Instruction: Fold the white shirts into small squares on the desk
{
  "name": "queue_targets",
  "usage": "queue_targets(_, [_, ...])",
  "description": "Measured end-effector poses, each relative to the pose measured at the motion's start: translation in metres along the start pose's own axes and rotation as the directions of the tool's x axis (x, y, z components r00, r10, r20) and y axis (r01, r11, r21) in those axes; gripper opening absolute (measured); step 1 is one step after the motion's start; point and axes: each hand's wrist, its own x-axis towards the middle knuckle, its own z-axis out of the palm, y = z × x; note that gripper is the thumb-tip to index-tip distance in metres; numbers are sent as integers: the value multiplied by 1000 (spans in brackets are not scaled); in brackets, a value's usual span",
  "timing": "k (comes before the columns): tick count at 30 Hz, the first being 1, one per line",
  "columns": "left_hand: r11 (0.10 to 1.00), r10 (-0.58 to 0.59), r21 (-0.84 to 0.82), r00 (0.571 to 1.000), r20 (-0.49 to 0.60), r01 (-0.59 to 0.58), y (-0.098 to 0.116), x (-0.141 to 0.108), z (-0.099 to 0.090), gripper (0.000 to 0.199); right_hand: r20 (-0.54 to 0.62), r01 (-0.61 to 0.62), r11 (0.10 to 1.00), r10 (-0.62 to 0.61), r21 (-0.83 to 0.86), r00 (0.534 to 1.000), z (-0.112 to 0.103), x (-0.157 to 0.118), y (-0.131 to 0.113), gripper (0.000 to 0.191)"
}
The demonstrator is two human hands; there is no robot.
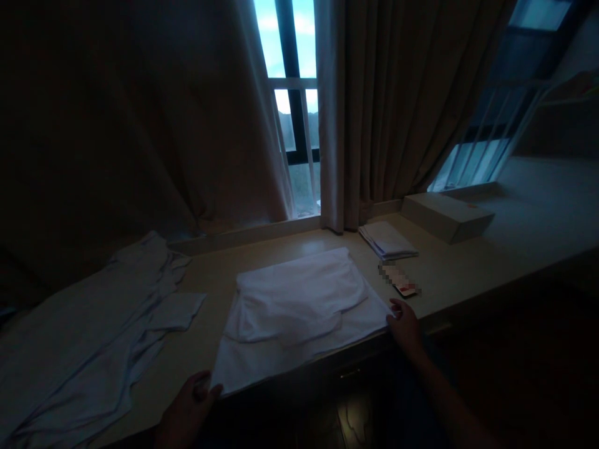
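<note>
A white garment (290, 305) lies partly folded on the pale counter, its far part doubled over toward me in a loose flap. I cannot make out which kind of garment it is. At its near left corner my left hand (188, 402) is closed, with thumb and fingers pinching the edge. My right hand (405, 324) pinches the near right corner beside the counter's front edge. Between the two hands the near hem runs fairly straight along that edge. The room is dim, and the fingertips show only in part.
Several white garments (93, 330) lie heaped on the counter (210, 268) at left. A folded white stack (387, 240), a phone-like object (405, 287), partly blurred out, and a pale box (447, 215) are at right. Brown curtains (384, 93) hang behind, beside a window (299, 125).
</note>
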Motion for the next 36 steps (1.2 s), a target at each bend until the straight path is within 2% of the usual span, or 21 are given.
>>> queue_targets(3, [996,5,-87,1000,-2,-5,0,2,-3,55,-2,-12,1000,12,13,1000,0,1,-2,53])
queue_targets(8, [981,-2,-194,1000,-10,0,3,-8,-21,51,7,-58,995,58,85,998,-2,1,-1,52])
queue_targets(11, [972,41,-233,999,14,-36,4,-16,-26,53,21,-91,987,89,133,996,-5,0,0,54])
queue_targets(18, [974,144,-187,986,80,-127,7,-19,-14,50,-27,-59,986,64,158,998,-5,0,-2,52])
queue_targets(20, [974,152,-182,986,67,-138,7,-17,-13,48,-28,-52,985,57,163,998,-5,0,-1,52])
queue_targets(25, [971,105,-213,993,-45,-112,9,-16,-21,45,-21,-71,981,76,181,997,-6,0,2,52])
queue_targets(31, [948,74,-307,996,-57,-89,2,-15,-30,48,63,-97,971,85,219,994,-12,0,1,52])
queue_targets(36, [961,165,-225,986,-13,-163,-3,-10,-31,42,180,-67,979,31,195,983,-15,2,0,51])
